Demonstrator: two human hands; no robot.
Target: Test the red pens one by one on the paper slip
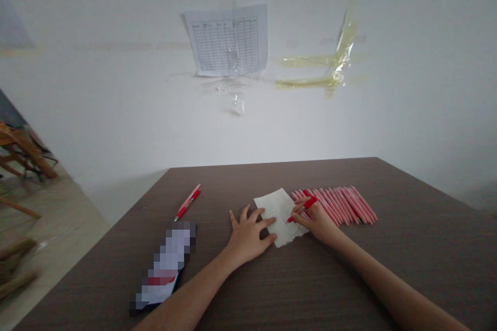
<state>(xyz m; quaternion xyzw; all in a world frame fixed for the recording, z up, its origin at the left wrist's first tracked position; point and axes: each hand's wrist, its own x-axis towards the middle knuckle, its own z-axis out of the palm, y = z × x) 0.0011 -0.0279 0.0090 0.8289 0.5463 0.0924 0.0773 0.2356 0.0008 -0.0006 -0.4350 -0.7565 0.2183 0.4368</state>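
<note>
A small white slip of paper [278, 212] lies on the dark wooden table [272, 279]. My left hand [248, 235] lies flat with fingers spread, its fingertips pressing the paper's left edge. My right hand [316, 220] is closed round a red pen [303, 208], with the pen's tip resting on the paper. Just to the right of that hand a row of several red pens [339, 204] lies side by side. One more red pen [188, 202] lies alone to the left.
A dark box with a blurred-out face [165, 269] lies near the table's front left. On the white wall hang a printed table sheet [228, 39] and strips of yellowish tape [330, 64]. Wooden furniture [23, 158] stands on the floor at the left.
</note>
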